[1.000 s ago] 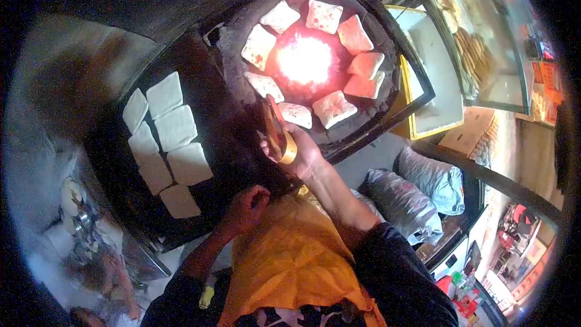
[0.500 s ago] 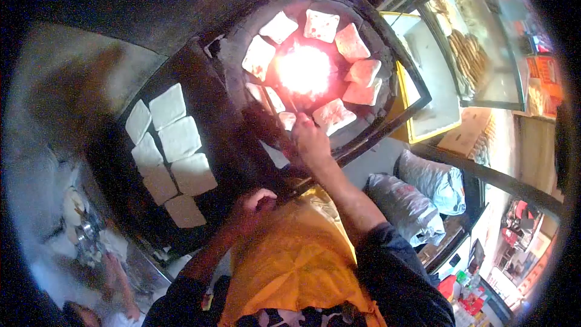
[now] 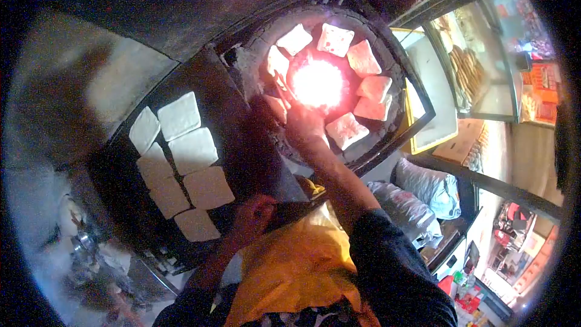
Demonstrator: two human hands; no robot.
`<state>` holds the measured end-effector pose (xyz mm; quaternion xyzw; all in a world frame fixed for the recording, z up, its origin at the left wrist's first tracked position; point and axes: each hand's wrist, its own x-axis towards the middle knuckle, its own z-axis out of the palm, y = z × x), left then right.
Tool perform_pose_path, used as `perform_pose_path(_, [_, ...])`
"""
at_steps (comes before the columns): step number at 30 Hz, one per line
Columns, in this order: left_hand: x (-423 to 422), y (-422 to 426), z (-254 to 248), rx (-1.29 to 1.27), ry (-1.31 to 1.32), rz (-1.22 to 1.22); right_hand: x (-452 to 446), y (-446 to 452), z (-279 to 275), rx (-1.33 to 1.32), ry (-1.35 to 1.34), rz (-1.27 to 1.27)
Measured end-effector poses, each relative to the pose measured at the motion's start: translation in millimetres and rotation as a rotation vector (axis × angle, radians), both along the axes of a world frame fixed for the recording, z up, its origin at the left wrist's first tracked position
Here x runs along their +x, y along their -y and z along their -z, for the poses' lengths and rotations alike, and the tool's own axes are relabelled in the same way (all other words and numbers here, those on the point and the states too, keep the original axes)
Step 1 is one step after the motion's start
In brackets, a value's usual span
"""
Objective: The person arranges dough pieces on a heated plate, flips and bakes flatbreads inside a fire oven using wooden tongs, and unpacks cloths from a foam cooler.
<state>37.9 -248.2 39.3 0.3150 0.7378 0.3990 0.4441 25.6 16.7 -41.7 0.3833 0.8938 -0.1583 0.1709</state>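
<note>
My right hand (image 3: 305,127) reaches over the near rim of a round oven (image 3: 378,39), just in front of the glowing fire (image 3: 316,83). Its fingers are closed around a thin tool, possibly tongs, whose tip is close to a flatbread (image 3: 278,62) on the left wall; glare and the hand hide the grip. More square flatbreads (image 3: 346,131) ring the fire, and one (image 3: 275,108) is partly covered by my wrist. At the counter's near edge my left hand (image 3: 257,212) is curled in shadow, right of several pale, flat dough pieces (image 3: 209,186). What it holds, if anything, is hidden.
A dark counter (image 3: 254,163) adjoins the oven on the left. To the right stand a yellow-edged white tray (image 3: 434,88), a glass case (image 3: 493,66) with long fried sticks, and plastic-wrapped bundles (image 3: 426,191). A metal frame edge (image 3: 417,118) borders the oven.
The view has shifted, so oven and dough appear farther right. My right hand has moved deeper into the oven, from the near wall toward the left wall. My left hand stays at the counter edge.
</note>
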Motion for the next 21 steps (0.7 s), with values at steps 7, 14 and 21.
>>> perform_pose_path(7, [-34.2, -20.8, 30.5, 0.193, 0.643, -0.436, 125.1, -18.5, -70.8, -0.950, -0.529, 0.529])
perform_pose_path(14, [-110.2, -125.0, 42.3, 0.077, 0.874, -0.620, 178.7, 48.4, -100.2, -1.335, -0.787, 0.834])
perform_pose_path(21, [-156.7, -184.8, 71.1, 0.267, 0.558, -0.617, 190.6, 68.5, -86.6, -1.378, -0.807, 0.845])
